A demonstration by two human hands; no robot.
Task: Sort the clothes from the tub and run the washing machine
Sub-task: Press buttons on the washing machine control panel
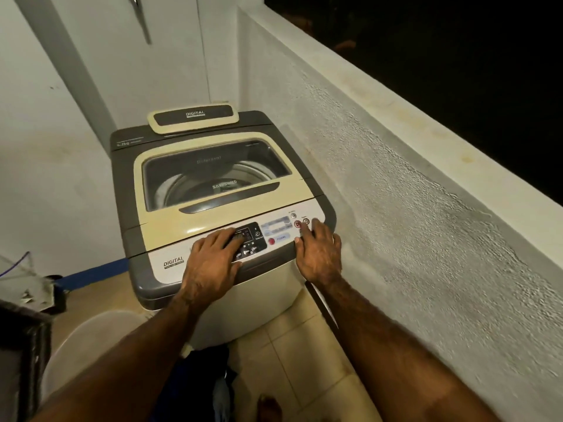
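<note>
1. Cream-and-grey top-load washing machine (213, 190) stands in a corner, beside the rough white parapet wall (396, 208); lid (170, 214) down, drum visible through its window.
2. Left hand (210, 263) released, gripping nothing, fingers laid flat over the dark display on the control panel (277, 229).
3. Right hand (318, 254) likewise released, fingers straight, tips at the round buttons (306, 221) on the panel's right end.
4. Dark blue clothes (198, 382) heaped on the tiled floor (289, 345) just in front of the machine; white tub (91, 339) to their left.
</note>
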